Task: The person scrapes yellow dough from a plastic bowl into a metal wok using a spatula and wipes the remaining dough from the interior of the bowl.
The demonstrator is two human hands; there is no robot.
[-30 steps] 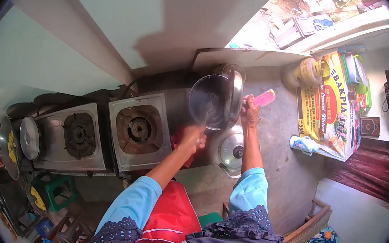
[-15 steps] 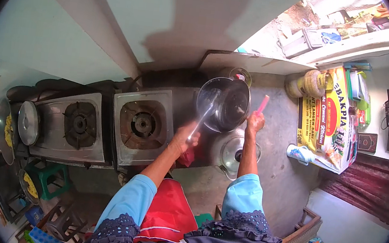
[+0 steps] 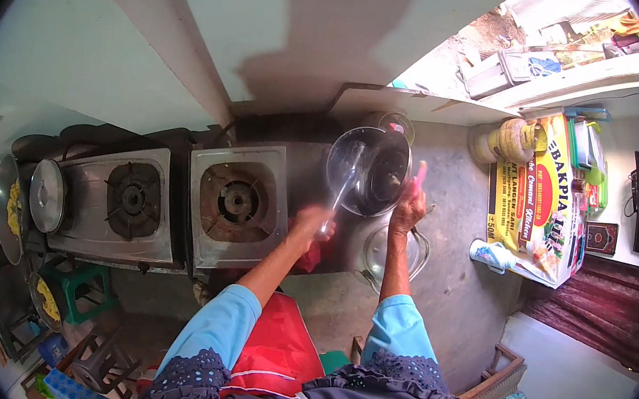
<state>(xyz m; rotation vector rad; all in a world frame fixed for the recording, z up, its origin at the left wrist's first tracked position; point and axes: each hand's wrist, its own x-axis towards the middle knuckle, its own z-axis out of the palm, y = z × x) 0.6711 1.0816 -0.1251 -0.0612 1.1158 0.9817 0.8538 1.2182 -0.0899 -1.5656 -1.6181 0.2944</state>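
Observation:
My left hand [image 3: 315, 224] is closed round a long-handled metal utensil [image 3: 343, 189], whose blurred far end reaches into a dark round pan [image 3: 386, 183]. At the pan's right rim, my right hand [image 3: 410, 207] grips a pink, stick-like thing [image 3: 420, 175] pointing up past its fingers. Whether that pink piece is joined to the pan cannot be made out. Under my right wrist stands a silver pot with a lid [image 3: 377, 257], partly covered by my forearm. Something red [image 3: 310, 258] shows just below my left hand.
Left of the pan are a gas burner [image 3: 237, 203] and a second burner [image 3: 133, 199]. A metal lid [image 3: 47, 195] leans farther left. A green stool [image 3: 88, 293] stands below. On the right are a gas cylinder [image 3: 506, 140], a bannered box [image 3: 534, 194] and white cups [image 3: 493, 254].
My right hand has shifted slightly left and down toward the pan's rim, and the pink thing with it. My left hand and the utensil have moved a little right.

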